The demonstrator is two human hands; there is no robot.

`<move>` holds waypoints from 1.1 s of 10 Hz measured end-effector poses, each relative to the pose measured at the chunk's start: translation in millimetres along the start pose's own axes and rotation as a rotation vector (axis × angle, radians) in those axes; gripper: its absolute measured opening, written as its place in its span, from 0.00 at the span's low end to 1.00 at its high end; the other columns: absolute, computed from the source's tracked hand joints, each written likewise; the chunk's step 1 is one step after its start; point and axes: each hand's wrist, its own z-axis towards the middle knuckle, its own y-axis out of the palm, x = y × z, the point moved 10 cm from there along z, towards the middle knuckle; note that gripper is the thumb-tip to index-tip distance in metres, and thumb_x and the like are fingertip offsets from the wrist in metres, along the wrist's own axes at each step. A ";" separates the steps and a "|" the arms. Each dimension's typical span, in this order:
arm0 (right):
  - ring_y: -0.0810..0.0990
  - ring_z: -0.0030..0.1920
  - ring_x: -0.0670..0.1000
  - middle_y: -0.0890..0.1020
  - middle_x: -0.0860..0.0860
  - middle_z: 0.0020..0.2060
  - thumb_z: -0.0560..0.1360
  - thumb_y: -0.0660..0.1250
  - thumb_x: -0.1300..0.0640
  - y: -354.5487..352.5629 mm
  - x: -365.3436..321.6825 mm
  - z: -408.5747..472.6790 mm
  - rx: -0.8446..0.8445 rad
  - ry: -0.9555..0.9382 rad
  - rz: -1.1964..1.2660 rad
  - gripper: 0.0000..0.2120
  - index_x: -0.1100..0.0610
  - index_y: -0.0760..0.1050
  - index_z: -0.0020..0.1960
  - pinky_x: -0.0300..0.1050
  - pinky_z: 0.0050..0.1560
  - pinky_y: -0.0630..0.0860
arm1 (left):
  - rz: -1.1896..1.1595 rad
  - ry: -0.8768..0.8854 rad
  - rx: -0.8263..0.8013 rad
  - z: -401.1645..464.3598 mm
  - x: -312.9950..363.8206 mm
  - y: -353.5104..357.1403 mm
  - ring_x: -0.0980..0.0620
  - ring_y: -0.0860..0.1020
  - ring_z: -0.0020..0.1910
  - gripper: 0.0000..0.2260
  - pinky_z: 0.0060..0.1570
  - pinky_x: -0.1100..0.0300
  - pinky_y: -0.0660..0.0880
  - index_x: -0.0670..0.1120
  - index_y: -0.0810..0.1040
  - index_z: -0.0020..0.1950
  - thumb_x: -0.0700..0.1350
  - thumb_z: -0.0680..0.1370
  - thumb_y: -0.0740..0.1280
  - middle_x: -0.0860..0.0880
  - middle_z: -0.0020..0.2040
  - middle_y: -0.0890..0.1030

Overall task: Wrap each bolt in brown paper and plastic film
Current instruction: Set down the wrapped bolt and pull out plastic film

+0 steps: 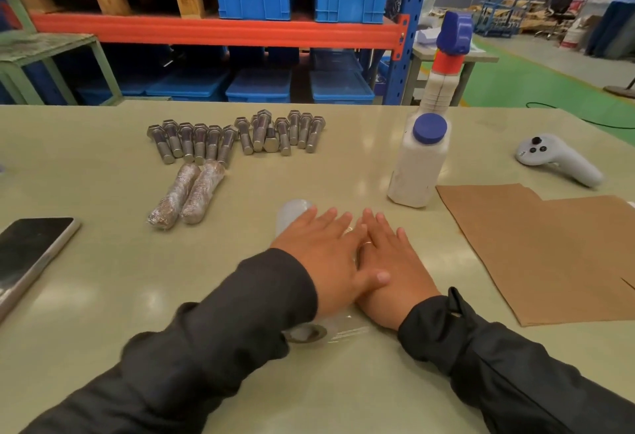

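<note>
Two dark sleeves (213, 347) are reaching in from the bottom edge, cut off below the elbows. Both hands are lying flat, fingers straight and side by side, palms down on the grey-green table (103, 296). The left hand (323, 255) is partly overlapping the right hand (395, 272), its thumb resting across the right hand's back. Under them a roll of clear plastic film (292, 217) is showing only at its two ends, one beyond the left fingertips and one near the left wrist; its middle is hidden by the hands, and the loose film is hard to make out against the table.

Farther back, left of the hands, two wrapped bolts (187, 191) are lying side by side, touching. Behind them a row of bare steel bolts (237, 134) is lying heads away from the camera, a few piled on each other. Sheets of brown paper (549, 255) are lying to the right, running off the frame's right edge. A white spray bottle (422, 158) with a blue cap is standing just beside the paper's far corner. A grey handheld controller (560, 160) is lying at far right, and a phone (29, 255), screen dark, is cut off by the left edge.
</note>
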 end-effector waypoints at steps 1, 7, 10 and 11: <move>0.37 0.75 0.52 0.40 0.53 0.76 0.79 0.43 0.38 5.9 -7.0 1.3 -0.013 -0.042 -0.102 0.34 0.59 0.42 0.77 0.50 0.73 0.36 | -0.034 -0.016 -0.051 -18.0 -33.8 0.9 0.55 0.35 0.74 0.28 0.68 0.59 0.33 0.56 0.49 0.76 0.63 0.78 0.51 0.52 0.77 0.42; 0.34 0.74 0.47 0.37 0.51 0.75 0.76 0.38 0.35 8.3 -4.5 1.5 -0.062 0.016 -0.097 0.37 0.58 0.38 0.76 0.44 0.71 0.32 | -0.287 -0.572 0.320 -90.1 -140.1 -12.7 0.46 0.74 0.45 0.27 0.42 0.58 0.65 0.57 0.52 0.72 0.55 0.77 0.61 0.44 0.61 0.75; 0.34 0.74 0.47 0.37 0.52 0.75 0.76 0.38 0.34 6.2 -1.7 0.9 -0.058 0.047 -0.103 0.39 0.60 0.37 0.75 0.43 0.72 0.33 | -0.624 -0.497 0.417 -97.2 -154.8 -6.7 0.52 0.71 0.44 0.18 0.44 0.57 0.68 0.62 0.68 0.65 0.47 0.77 0.62 0.52 0.50 0.74; 0.34 0.74 0.48 0.37 0.53 0.75 0.75 0.37 0.34 3.5 5.9 -0.2 -0.043 0.069 -0.116 0.39 0.60 0.38 0.75 0.43 0.71 0.33 | -0.635 -0.472 0.437 -94.3 -151.9 -8.7 0.52 0.71 0.44 0.18 0.46 0.56 0.70 0.63 0.68 0.65 0.48 0.77 0.62 0.51 0.48 0.74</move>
